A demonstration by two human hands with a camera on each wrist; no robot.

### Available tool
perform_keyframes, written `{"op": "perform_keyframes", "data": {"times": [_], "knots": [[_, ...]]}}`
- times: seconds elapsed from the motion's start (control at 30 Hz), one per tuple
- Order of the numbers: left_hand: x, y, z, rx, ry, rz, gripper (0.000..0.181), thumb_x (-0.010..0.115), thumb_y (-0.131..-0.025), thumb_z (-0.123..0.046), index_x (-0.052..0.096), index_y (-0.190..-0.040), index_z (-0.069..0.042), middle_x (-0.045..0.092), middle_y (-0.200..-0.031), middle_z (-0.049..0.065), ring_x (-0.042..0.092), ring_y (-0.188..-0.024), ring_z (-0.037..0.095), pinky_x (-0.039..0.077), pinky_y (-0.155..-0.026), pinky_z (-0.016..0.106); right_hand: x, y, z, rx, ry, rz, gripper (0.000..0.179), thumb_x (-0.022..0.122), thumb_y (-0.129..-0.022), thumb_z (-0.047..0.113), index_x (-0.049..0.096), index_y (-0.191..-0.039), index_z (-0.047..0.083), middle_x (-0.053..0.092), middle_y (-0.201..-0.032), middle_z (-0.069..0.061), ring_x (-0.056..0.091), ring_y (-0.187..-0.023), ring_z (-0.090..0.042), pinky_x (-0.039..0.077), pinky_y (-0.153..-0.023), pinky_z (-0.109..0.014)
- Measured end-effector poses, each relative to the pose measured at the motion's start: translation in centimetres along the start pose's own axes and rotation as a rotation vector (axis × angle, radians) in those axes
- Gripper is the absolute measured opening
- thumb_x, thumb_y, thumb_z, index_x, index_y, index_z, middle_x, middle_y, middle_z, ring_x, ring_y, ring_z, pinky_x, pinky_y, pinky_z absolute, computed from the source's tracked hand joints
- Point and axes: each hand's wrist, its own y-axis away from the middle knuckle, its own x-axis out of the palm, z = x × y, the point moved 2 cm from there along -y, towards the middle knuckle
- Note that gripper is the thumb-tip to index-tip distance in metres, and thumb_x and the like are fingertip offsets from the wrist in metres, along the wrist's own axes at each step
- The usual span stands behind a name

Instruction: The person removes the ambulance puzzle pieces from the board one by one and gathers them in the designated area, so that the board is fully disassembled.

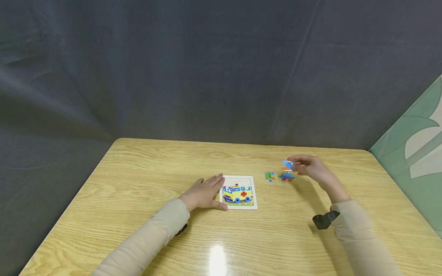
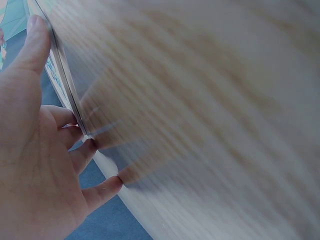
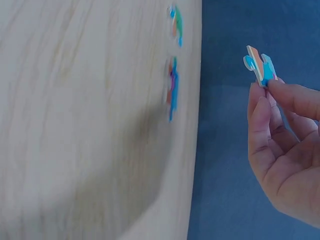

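A white-framed jigsaw board point(image 1: 254, 196) lies flat on the table, its lower part filled with a yellow ambulance picture and its upper strip bare white. My left hand point(image 1: 204, 193) rests against the board's left edge, fingers spread and thumb near the lower left corner. In the right wrist view, my right hand point(image 3: 290, 145) pinches a blue and orange puzzle piece point(image 3: 258, 64) between thumb and fingertips, raised above the table. Below it lie a green puzzle piece point(image 1: 269, 176) and a blue and red puzzle piece point(image 1: 286, 177), to the right of the board.
The wood-grain table point(image 1: 145, 168) ends at a dark curtain point(image 1: 207, 76) behind it. A green and white leaf-patterned panel point(image 1: 424, 153) borders the right side. A dark wrist strap device point(image 1: 324, 220) sits at the right cuff.
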Motion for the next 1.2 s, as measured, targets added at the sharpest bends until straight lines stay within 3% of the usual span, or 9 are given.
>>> {"op": "perform_keyframes", "data": {"times": [0.13, 0.23, 0.43, 0.8, 1.2], "knots": [[0.0, 0.0, -0.1, 0.0, 0.013, 0.002, 0.096, 0.054, -0.083, -0.066, 0.014, -0.155, -0.016, 0.005, -0.163, -0.002, 0.012, -0.151, 0.017, 0.018, -0.12, 0.052, -0.7, 0.1, -1.2, 0.024, 0.012, -0.006, 0.047, 0.056, -0.096, 0.015, 0.046, -0.137, -0.007, 0.06, -0.12, -0.01, 0.056, -0.088, 0.009, 0.053, -0.091, -0.04], [0.0, -0.1, 0.0, 0.0, 0.019, 0.005, 0.096, 0.053, -0.084, -0.067, 0.013, -0.155, -0.016, 0.005, -0.163, -0.002, 0.011, -0.151, 0.017, 0.018, -0.121, 0.052, -1.2, 0.2, -2.0, 0.039, 0.012, -0.008, 0.048, 0.055, -0.097, 0.017, 0.045, -0.136, -0.008, 0.061, -0.122, -0.009, 0.058, -0.087, 0.009, 0.054, -0.092, -0.04], [0.0, 0.1, 0.0, 0.005, 0.047, 0.01, 0.096, 0.054, -0.084, -0.066, 0.013, -0.155, -0.016, 0.005, -0.163, -0.002, 0.01, -0.151, 0.018, 0.016, -0.121, 0.052, -1.8, 0.2, -3.4, 0.091, 0.0, -0.014, 0.051, 0.057, -0.096, 0.017, 0.042, -0.136, -0.011, 0.062, -0.104, 0.01, 0.057, -0.084, 0.011, 0.055, -0.086, -0.028], [-0.2, 0.3, -0.1, 0.007, 0.053, 0.015, 0.095, 0.055, -0.085, -0.065, 0.013, -0.155, -0.016, 0.004, -0.163, -0.002, 0.009, -0.151, 0.017, 0.015, -0.121, 0.051, -2.6, 0.7, -5.6, 0.129, -0.081, 0.004, 0.048, 0.053, -0.097, 0.008, 0.037, -0.132, -0.021, 0.061, -0.086, 0.022, 0.057, -0.08, 0.012, 0.054, -0.076, -0.016], [-0.2, 0.2, -0.1, 0.001, 0.038, 0.014, 0.096, 0.053, -0.084, -0.066, 0.012, -0.155, -0.016, 0.004, -0.163, -0.002, 0.009, -0.151, 0.018, 0.016, -0.121, 0.052, -2.9, 0.8, -6.7, 0.154, -0.054, 0.038, 0.048, 0.051, -0.097, 0.006, 0.035, -0.132, -0.022, 0.062, -0.085, 0.02, 0.058, -0.077, 0.01, 0.053, -0.071, -0.016]]}}
